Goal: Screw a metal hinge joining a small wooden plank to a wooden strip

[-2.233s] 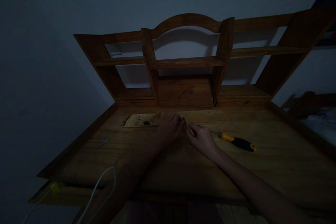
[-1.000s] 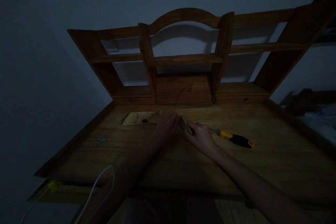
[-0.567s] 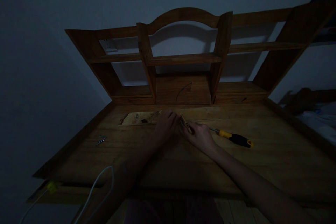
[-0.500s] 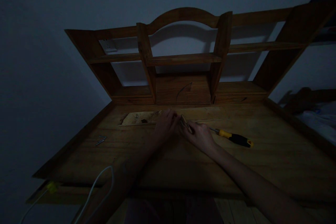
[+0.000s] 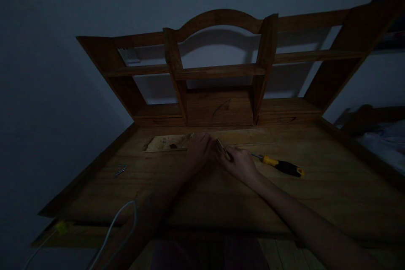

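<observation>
My right hand is closed round a small, flat, pale-edged piece, tilted up between the two hands; the dim light hides its exact kind. Close against its left side is my left hand, fingers curled together at the piece, and whatever they pinch is hidden. A screwdriver with a yellow and black handle lies on the wooden desk, its shaft running left behind my right hand. Several thin metal pieces, like screws or pins, lie on the desk to the left.
A wooden shelf unit with an arched top stands along the back of the desk. A lighter patch with a dark spot shows left of my hands. A white cable loops over the front left, near yellow tape.
The view has shifted slightly. My left fingers have moved a little at the small piece, while my right hand keeps its hold. The screwdriver and metal pieces stay where they lay.
</observation>
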A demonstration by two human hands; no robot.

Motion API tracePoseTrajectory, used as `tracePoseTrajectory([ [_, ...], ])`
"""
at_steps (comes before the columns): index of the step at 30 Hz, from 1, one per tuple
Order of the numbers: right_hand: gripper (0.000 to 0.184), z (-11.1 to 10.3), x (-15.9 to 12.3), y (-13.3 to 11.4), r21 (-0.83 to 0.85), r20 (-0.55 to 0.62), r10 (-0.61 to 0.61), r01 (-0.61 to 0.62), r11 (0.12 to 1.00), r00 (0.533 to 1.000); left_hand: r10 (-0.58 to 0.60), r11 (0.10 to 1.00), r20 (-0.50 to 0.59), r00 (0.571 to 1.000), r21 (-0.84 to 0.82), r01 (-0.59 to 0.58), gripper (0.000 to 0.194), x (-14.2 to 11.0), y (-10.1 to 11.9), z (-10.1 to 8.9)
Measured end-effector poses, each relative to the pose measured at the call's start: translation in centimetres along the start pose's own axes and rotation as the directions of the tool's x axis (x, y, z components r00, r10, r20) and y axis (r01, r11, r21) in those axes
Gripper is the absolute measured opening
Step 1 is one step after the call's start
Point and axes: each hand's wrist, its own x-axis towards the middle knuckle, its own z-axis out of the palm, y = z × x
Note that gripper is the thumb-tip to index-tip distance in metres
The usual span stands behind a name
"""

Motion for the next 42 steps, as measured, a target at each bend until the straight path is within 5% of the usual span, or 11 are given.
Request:
tracePoseTrajectory([
  [21, 0.023, -0.58, 0.20, -0.04, 0.009, 0.034, 0.051, -0.051, 0.999, 0.998, 0.123, 0.991, 0.080, 0.989, 0.046, -0.127, 0.016, 0.18, 0.32, -0.08],
  [42, 0.020, -0.60, 0.08, -0.28, 0.016, 0.063, 0.029, -0.030, 0.999, 0.998, 0.063, 0.998, 0.066, 0.996, 0.027, -0.065, 0.026, 0.13, 0.23, -0.29],
])
